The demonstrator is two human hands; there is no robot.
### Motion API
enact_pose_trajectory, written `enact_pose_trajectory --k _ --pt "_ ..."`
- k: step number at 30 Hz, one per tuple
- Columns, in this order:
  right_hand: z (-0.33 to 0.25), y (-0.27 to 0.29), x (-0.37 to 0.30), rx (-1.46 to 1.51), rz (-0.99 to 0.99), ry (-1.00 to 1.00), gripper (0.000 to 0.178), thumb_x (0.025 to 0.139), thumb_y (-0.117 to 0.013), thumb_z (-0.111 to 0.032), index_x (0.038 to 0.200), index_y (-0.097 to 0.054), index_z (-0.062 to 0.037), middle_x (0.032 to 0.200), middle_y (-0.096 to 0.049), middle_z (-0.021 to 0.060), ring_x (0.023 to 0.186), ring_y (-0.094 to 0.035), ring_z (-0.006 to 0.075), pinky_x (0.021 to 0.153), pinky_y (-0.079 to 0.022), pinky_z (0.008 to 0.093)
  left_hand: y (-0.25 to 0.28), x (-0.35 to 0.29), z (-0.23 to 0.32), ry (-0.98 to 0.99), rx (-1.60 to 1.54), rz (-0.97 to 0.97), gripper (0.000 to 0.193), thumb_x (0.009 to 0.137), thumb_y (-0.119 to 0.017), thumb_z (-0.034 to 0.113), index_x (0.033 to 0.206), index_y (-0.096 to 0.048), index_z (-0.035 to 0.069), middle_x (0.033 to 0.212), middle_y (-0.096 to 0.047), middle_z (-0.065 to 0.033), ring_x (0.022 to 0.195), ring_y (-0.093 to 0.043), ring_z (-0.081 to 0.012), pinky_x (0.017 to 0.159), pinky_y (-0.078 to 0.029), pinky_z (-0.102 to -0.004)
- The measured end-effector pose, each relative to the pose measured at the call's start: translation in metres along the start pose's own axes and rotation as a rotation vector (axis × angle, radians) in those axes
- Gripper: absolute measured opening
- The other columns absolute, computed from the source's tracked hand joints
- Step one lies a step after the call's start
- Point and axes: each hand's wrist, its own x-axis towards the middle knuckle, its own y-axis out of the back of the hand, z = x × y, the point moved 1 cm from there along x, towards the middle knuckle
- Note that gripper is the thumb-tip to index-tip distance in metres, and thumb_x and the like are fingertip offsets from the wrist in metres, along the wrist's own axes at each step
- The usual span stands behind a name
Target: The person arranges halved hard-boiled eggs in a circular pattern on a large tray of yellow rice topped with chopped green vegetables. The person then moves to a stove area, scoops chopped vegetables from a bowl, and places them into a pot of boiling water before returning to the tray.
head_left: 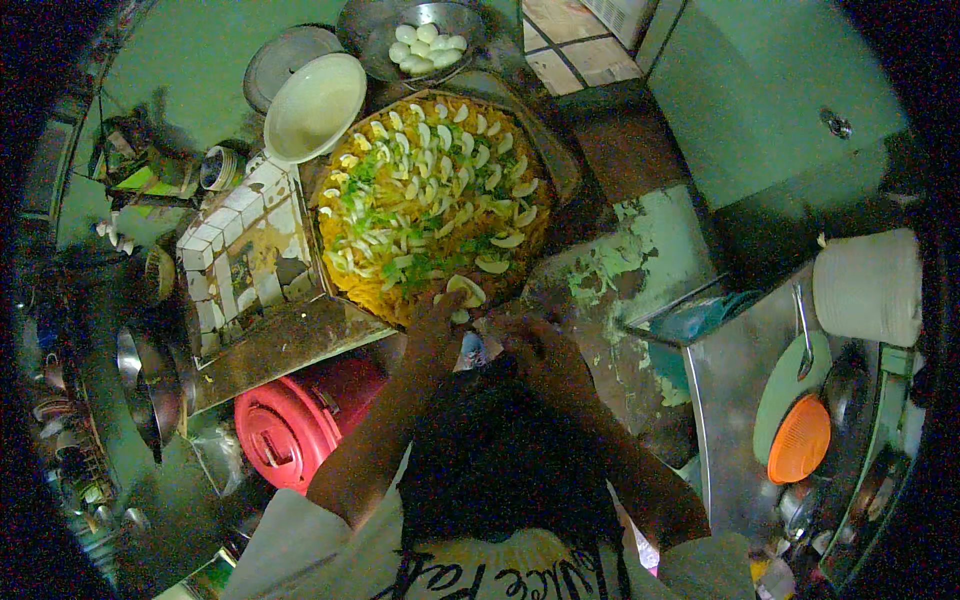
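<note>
A wide tray of yellow noodles (365,290) lies in front of me, topped with chopped green leaves (405,268) and many white boiled egg slices (440,170). At its near edge my left hand (436,318) is closed on a few boiled egg slices (470,290), just above the noodles. My right hand (530,345) is close beside it on the right, off the tray's near rim. Its fingers are curled in; dim light and blur hide whatever may be in them.
Behind the tray stand a pale bowl (318,108) and a metal basin (375,62) with several whole boiled eggs (428,50). A red lidded bin (285,430) is below on the left. At right, a metal counter (735,400) bears an orange strainer (800,440) and a white container (868,288).
</note>
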Motion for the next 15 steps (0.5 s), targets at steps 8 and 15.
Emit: enact_pose_trajectory --k 8,15 --pt "0.03 -0.036 -0.004 -0.107 0.124 0.086 0.027 0.097 -0.056 -0.018 0.118 -0.062 -0.003 0.094 -0.07 0.0171 0.086 -0.068 0.0275 0.078 -0.053 0.0379 0.03 -0.006 0.016 0.168 -0.158 -0.235 0.031 0.092 -0.06 0.005 0.121 -0.054 -0.001 0.113 -0.062 -0.0147 0.102 -0.065 -0.03 0.089 -0.057 -0.0412" --pt "-0.013 -0.049 0.002 0.339 0.027 -0.238 0.03 0.099 -0.055 -0.022 0.119 -0.061 -0.001 0.096 -0.07 0.0119 0.081 -0.068 0.0201 0.074 -0.054 0.0328 0.032 0.013 -0.006 0.463 -0.866 -0.05 0.034 0.09 -0.063 0.006 0.121 -0.054 -0.002 0.112 -0.062 -0.0153 0.1 -0.065 -0.0286 0.088 -0.058 -0.0403"
